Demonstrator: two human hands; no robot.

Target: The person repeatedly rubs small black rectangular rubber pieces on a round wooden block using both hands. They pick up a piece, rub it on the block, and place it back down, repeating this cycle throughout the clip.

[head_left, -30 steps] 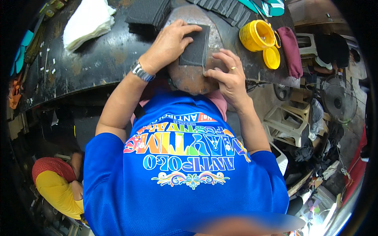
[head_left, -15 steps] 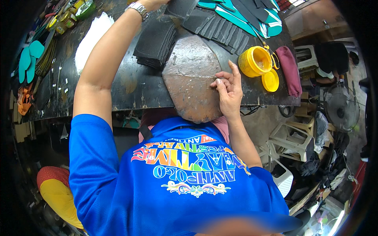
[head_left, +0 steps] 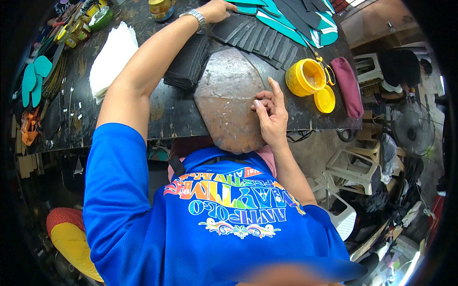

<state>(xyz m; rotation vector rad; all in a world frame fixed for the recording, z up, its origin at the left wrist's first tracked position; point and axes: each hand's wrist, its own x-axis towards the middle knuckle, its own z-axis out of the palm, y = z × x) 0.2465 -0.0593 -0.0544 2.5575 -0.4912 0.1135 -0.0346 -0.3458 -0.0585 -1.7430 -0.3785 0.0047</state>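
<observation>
Black pieces (head_left: 256,40) apparently beside left grip (head_left: 215,11)

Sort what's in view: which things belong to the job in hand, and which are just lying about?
Likely in the job:
worn brown many-sided board, by the right hand
overlapping row of flat black pieces, near the left hand

Apparently lying about:
long maroon cloth bundle
round grey fan

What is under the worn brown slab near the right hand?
The worn brown slab covers what is directly beneath it, so that cannot be seen. Beside it, the black tabletop shows; its near end reaches past the edge.
</observation>
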